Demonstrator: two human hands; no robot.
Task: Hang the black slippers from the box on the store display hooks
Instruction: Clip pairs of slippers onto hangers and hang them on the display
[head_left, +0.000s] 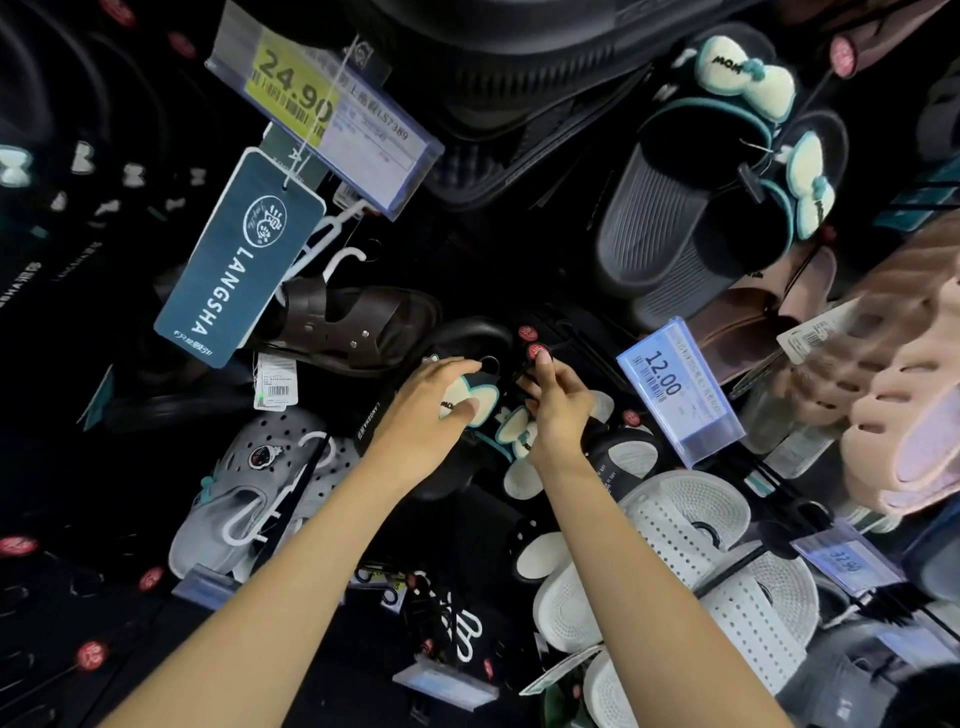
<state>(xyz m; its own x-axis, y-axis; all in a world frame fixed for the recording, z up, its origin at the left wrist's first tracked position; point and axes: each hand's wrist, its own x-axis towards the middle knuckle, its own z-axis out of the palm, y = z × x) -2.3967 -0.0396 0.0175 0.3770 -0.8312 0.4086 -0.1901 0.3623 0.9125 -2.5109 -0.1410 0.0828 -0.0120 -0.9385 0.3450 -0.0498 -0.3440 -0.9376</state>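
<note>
Black slippers (470, 415) with pale bow trims sit at the centre of the frame, held against a crowded store display.

The left hand (434, 402) wraps over the upper bow, thumb pressing its face. The right hand (558, 400) pinches a black display hook (524, 366) just beside its red tip (537, 352), fingers curled tight. Room is tight: a brown sandal (358, 325) is near on the left, white perforated slippers (685, 525) crowd the lower right, and a blue 12.00 price tag (678, 389) juts out at right.
</note>
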